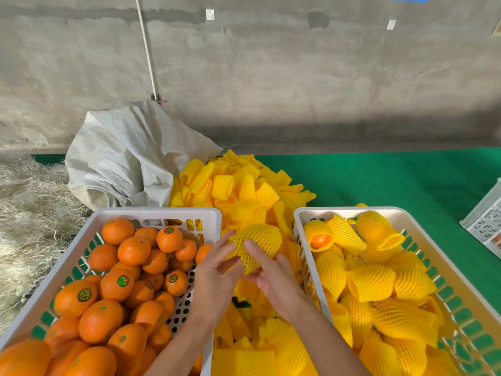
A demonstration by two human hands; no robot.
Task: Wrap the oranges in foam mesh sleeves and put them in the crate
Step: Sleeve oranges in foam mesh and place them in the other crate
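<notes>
— Where is the orange you're working on?

— Between the two crates, held up over the loose sleeves. A yellow sleeve covers it; none of the fruit itself shows.

— State of the grip?

— Both hands clamped on that sleeve. My left hand holds its left side, fingertips on the mesh. My right hand cups it from below and the right, thumb pressed across the front.

— The crates?

— Left crate: white, full of bare oranges, several with round green stickers. Right crate: white, filled with wrapped oranges. One near its far left corner shows orange skin through the sleeve's open end.

— Anything between them besides the pile?

— More flat sleeves run down the gap toward me, under my forearms.

— Surroundings?

— Green cover under everything; I can't tell whether it is a desk or the floor. A crumpled white woven sack sits behind the left crate, touching the sleeve pile. Straw lies to the far left. Concrete wall behind, with a white pipe running down it. The corner of another white crate shows at the right edge.
</notes>
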